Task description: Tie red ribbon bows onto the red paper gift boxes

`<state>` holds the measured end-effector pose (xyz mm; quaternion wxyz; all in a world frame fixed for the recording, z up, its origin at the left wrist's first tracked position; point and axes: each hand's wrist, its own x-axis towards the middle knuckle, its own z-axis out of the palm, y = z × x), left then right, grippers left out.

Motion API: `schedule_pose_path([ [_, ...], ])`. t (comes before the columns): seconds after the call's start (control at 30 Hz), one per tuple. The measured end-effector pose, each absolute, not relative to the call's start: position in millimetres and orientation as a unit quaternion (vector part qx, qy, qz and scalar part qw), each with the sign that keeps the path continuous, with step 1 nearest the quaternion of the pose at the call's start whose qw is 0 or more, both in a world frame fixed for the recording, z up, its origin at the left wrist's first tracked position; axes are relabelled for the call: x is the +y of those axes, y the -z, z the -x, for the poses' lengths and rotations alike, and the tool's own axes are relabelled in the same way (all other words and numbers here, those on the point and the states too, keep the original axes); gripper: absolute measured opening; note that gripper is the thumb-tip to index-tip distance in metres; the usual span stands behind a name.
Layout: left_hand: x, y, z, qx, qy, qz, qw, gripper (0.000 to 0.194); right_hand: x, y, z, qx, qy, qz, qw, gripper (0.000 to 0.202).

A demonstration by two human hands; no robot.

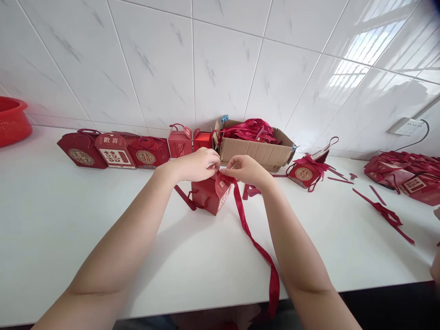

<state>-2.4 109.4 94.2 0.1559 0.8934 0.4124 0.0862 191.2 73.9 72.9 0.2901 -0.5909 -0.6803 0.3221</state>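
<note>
A small red gift box (208, 195) stands on the white table (165, 261), turned with a corner toward me. My left hand (199, 163) is closed at the top of the box, its fingertips on the red ribbon there. From the right, my right hand (245, 169) pinches the same ribbon (248, 229) close to the left fingertips. The ribbon's long end runs down between my forearms and hangs over the table's front edge. The exact loop or crossing at the box top is hidden by my fingers.
Several red boxes (116, 157) line the wall at left, near a red basin (13, 123). Behind my hands sits a cardboard box (254, 152) of ribbons. A ribboned box (302, 174), ribbon pieces (387, 213) and piled red boxes (421, 190) lie at right.
</note>
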Motion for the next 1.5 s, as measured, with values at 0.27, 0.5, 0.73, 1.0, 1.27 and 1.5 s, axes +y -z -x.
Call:
schedule_pose_path([
  [0.27, 96.3, -108.5, 0.8, 0.360, -0.327, -0.854, 0.184, 0.019, 75.0, -73.0, -187.1, -0.703, -0.379, 0.441, 0.409, 0.041],
  [0.5, 91.8, -115.5, 6.3, 0.420, -0.327, -0.829, 0.174, 0.022, 73.2, -74.0, -182.8, -0.657, -0.438, 0.340, 0.510, 0.031],
  [0.73, 102.2, -112.6, 16.3, 0.525, -0.021, -0.834, 0.167, 0.044, 57.6, -94.6, -188.9, -0.627, -0.342, 0.344, 0.610, 0.026],
  [1.0, 110.5, -109.4, 20.6, 0.493, -0.033, -0.851, 0.180, 0.047, 67.8, -79.3, -175.8, -0.618, -0.385, 0.436, 0.529, 0.026],
  [1.27, 113.8, -109.1, 22.9, 0.504, -0.021, -0.847, 0.170, 0.047, 86.6, -52.4, -161.5, -0.619, -0.428, 0.526, 0.396, 0.023],
  [1.5, 115.0, -107.7, 23.5, 0.504, -0.021, -0.847, 0.166, 0.048, 86.3, -51.7, -161.6, -0.611, -0.442, 0.536, 0.380, 0.021],
])
